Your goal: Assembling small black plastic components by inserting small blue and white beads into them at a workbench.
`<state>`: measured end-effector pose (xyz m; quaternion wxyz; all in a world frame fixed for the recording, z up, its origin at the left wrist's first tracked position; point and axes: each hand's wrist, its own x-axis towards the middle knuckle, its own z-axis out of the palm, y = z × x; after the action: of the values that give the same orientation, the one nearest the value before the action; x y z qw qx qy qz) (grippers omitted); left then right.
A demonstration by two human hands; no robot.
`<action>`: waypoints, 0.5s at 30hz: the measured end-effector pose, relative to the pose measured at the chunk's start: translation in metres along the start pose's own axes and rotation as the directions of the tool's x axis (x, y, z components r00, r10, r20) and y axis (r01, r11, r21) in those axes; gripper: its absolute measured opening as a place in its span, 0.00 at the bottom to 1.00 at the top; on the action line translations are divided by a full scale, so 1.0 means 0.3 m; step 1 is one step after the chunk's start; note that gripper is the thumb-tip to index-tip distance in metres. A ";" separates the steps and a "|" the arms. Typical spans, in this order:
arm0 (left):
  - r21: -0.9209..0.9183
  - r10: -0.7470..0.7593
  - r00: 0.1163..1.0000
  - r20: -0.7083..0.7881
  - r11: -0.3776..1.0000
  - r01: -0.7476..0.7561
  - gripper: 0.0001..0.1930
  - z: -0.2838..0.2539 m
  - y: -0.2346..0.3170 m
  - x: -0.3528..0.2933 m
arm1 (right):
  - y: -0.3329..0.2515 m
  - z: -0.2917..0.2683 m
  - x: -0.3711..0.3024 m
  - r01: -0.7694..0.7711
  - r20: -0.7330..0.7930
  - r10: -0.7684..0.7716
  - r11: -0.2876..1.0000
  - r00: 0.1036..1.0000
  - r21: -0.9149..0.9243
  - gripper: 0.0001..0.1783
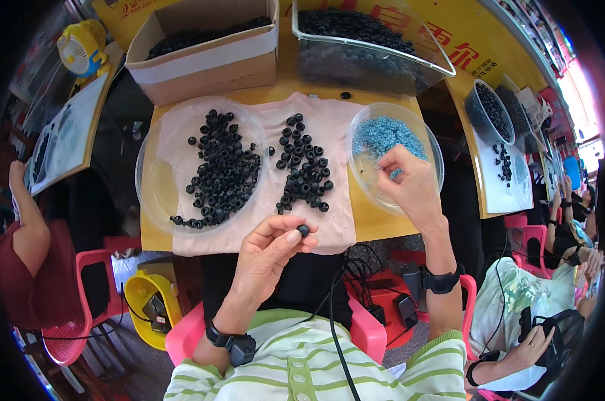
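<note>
My left hand (270, 252) pinches a small black rubber ring (304, 230) between thumb and fingertips, just in front of the table's near edge. My right hand (409, 187) reaches into a clear round bowl (428, 134) holding small blue pieces (382, 136), its fingertips pinched over them; what they hold is too small to tell. A pink cloth (262, 127) covers the table. On it lie a pile of black rings (304, 167) in the middle and a larger pile (222, 172) inside a clear dish (148, 180) at the left.
A cardboard box (209, 67) and a clear bin (376, 63), both filled with black parts, stand at the back. Pink chairs (95, 294), a yellow fan (81, 48) and a yellow bucket (138, 294) sit around. Other people work at the left and right.
</note>
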<state>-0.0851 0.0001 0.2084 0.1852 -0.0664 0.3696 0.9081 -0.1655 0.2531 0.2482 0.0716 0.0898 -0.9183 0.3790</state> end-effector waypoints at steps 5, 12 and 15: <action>-0.024 -0.022 0.999 0.030 0.999 0.023 0.11 0.004 -0.004 0.006 | -0.061 0.002 -0.056 -0.075 -0.066 0.085 0.986 0.994 0.146 0.07; -0.093 -0.076 0.997 0.016 0.993 0.077 0.13 -0.003 -0.002 0.012 | -0.224 0.093 -0.161 0.104 0.079 -0.134 0.946 0.988 0.306 0.08; -0.059 -0.033 0.998 0.053 0.998 0.036 0.14 -0.019 -0.015 0.001 | -0.248 0.114 -0.178 0.072 0.125 -0.130 0.918 0.984 0.391 0.10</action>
<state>-0.0839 -0.0008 0.2015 0.2084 -0.0545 0.3358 0.9169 -0.0992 0.1831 0.2644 0.0033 0.1775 -0.8228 0.5398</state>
